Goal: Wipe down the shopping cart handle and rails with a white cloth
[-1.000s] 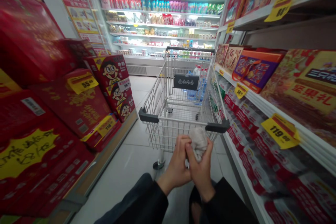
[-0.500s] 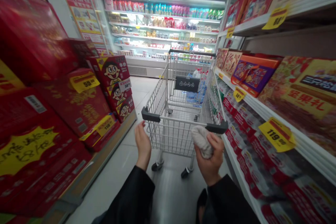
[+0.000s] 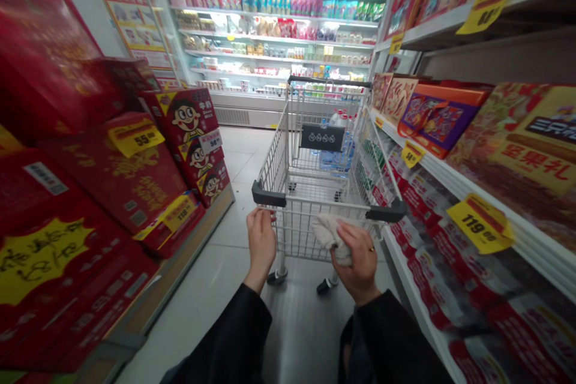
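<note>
In front of me a wire shopping cart [image 3: 306, 234] stands with its dark-cornered end nearest. My right hand [image 3: 357, 258], a ring on one finger, grips a crumpled whitish cloth [image 3: 324, 231]. The cloth is up against the cart's near wire panel, just below the top rail and left of the right dark corner piece [image 3: 386, 210]. My left hand [image 3: 261, 243] has its fingers curled at the wire under the left dark corner piece [image 3: 269, 194], seemingly around it; the fingertips are partly hidden.
Stacked red gift boxes [image 3: 135, 174] line the left side. Shelves on the right hold a nut gift box [image 3: 517, 138] and packaged goods close to the cart. A lit refrigerated display [image 3: 274, 42] spans the back. Shrink-wrapped bottles [image 3: 335, 159] show behind the cart's wires.
My hands were together on the cloth, then parted. The left hand went to the cart's left corner; the right kept the cloth and brought it leftward against the wire panel.
</note>
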`<state>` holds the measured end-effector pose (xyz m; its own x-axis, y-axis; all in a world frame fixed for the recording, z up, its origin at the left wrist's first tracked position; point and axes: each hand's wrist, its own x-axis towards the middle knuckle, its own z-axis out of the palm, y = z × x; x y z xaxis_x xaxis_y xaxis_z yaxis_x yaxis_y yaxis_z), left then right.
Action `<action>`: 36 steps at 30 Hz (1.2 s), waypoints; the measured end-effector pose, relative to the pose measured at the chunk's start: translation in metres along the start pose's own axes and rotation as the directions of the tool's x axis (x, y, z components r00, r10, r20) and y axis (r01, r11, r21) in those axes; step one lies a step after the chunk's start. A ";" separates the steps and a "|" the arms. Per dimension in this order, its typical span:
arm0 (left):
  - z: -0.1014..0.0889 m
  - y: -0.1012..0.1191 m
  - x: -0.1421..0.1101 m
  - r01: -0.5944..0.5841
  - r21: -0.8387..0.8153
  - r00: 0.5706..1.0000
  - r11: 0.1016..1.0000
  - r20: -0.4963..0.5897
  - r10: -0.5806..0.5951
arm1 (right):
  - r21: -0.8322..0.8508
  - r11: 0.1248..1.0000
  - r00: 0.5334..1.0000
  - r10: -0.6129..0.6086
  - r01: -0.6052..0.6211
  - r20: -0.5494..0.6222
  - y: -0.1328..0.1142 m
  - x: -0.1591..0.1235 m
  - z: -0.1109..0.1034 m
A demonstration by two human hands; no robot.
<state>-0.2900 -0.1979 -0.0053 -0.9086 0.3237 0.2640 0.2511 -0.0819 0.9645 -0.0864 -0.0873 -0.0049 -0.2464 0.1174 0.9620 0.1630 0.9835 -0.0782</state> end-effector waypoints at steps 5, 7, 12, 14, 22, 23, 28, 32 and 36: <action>0.002 0.003 -0.005 0.015 -0.001 1.000 1.000 0.021 -0.015 | -0.079 0.995 0.995 0.055 -0.062 -0.088 0.012 0.003 -0.007; 0.003 0.002 -0.006 0.016 0.001 0.999 1.000 0.029 -0.016 | -0.097 0.991 0.990 0.079 -0.091 -0.121 0.015 0.003 -0.010; 0.010 0.000 -0.013 0.001 0.028 0.998 1.000 0.056 -0.002 | -0.036 0.998 0.999 0.043 -0.043 -0.005 0.008 0.002 -0.008; 0.011 -0.001 -0.015 -0.001 0.045 0.997 0.999 0.074 -0.003 | -0.035 0.998 0.999 0.049 -0.049 -0.009 0.008 0.001 -0.007; 0.014 0.000 -0.025 -0.072 0.074 0.978 0.995 0.201 0.056 | -0.115 0.984 0.987 0.121 -0.133 -0.103 0.017 0.000 -0.013; 0.014 0.001 -0.027 -0.079 0.077 0.976 0.994 0.208 0.061 | -0.103 0.986 0.990 0.121 -0.128 -0.075 0.014 0.000 -0.011; 0.012 0.008 -0.028 -0.077 0.088 0.969 0.993 0.242 0.054 | -0.035 0.996 0.994 0.081 -0.078 0.077 0.004 0.001 -0.006; 0.008 0.012 -0.028 -0.079 0.096 0.959 0.992 0.278 0.050 | -0.049 0.992 0.993 0.118 -0.118 -0.016 0.008 0.004 -0.010; 0.007 0.012 -0.031 -0.094 0.102 0.955 0.990 0.291 0.061 | -0.049 0.989 0.990 0.142 -0.143 -0.025 0.005 0.002 -0.009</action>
<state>-0.2560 -0.2022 -0.0020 -0.7552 0.5783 0.3086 0.3681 -0.0154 0.9297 -0.0773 -0.0834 -0.0015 -0.1967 0.2521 0.9475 0.2432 0.9487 -0.2020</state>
